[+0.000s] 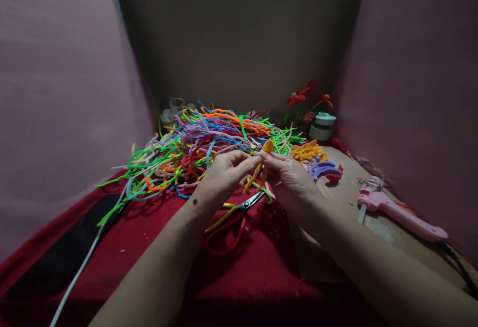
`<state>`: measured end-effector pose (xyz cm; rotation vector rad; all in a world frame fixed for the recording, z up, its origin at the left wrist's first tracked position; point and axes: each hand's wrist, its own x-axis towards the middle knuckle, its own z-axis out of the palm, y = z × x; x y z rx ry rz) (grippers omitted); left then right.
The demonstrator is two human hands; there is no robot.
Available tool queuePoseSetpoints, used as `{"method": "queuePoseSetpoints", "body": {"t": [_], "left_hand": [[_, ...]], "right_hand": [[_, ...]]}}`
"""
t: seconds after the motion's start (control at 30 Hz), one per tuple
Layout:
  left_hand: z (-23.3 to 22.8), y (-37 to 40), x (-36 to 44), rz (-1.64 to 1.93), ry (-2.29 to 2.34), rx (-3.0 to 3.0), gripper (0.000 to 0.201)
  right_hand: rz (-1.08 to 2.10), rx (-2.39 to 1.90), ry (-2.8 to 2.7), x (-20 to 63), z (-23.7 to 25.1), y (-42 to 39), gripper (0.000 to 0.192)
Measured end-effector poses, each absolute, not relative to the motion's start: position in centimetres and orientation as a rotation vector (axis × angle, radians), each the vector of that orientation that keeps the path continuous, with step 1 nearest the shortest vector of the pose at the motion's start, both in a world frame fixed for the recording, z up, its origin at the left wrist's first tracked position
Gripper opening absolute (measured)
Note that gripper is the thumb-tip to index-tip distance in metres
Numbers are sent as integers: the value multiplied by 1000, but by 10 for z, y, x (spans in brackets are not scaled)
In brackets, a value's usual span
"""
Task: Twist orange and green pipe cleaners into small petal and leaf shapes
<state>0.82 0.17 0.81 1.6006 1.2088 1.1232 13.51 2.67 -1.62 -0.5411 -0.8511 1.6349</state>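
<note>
Mauve side walls (421, 68) flanked a dark grey far wall (239, 43), closing in a bench (242, 287) spread with deep red cloth. Above its middle, the left hand (232, 165) and right hand (290, 175) met with fingers narrowed, both pinching one fuzzy orange-yellow pipe-cleaner piece (268, 146), its rounded end up and two tails hanging below. Handling it well seemed to call for a firm pinch close under the rounded end, one hand steadying while the other bent in small turns, so that the wire core stayed even and the pile uncrushed. Open scissors with red and yellow handles (243, 207) lay just below the hands, a point to keep the wrists away from. On the far side sprawled a tangled heap of many-coloured pipe cleaners (209, 143). To the right, a brown board (345, 167) carried orange-yellow loops (308, 152), a purple bundle (321, 169) and a pink glue gun (401, 212); at far right stood a pale green lidded jar (321, 127). A flat black panel (56, 257) lay left, crossed by a white cable (84, 267).
</note>
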Motion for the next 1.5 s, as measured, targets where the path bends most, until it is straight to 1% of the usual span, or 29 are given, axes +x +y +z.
{"method": "queuePoseSetpoints", "body": {"t": [0.07,0.23,0.4,0.53,0.73,0.97,1.17,1.3,1.5], "left_hand": [[8,2,9,1055,1204,1614,28],[5,1,11,946,1124,1560,26],[2,1,11,998,1187,1627,22],[2,1,11,1041,1195,1721,24],[6,1,8,951,1145,1757,18],[4,2,10,914,1383,1789,16],[3,1,8,867,1115,1522,17],[1,2,6,878,957,1460,19],[3,2,2,770,1012,1492,20]], "right_hand": [[1642,-555,-813,135,-15,26,7],[1655,-615,-800,135,-15,23,10],[1668,-594,-807,135,-15,22,6],[1664,-664,-785,135,-16,23,4],[1657,-575,-819,136,-18,25,7],[1613,-635,-842,135,-19,26,7],[1669,-682,-741,135,-19,29,4],[1717,-597,-663,135,-15,29,10],[1695,-661,-683,134,-11,25,10]]}}
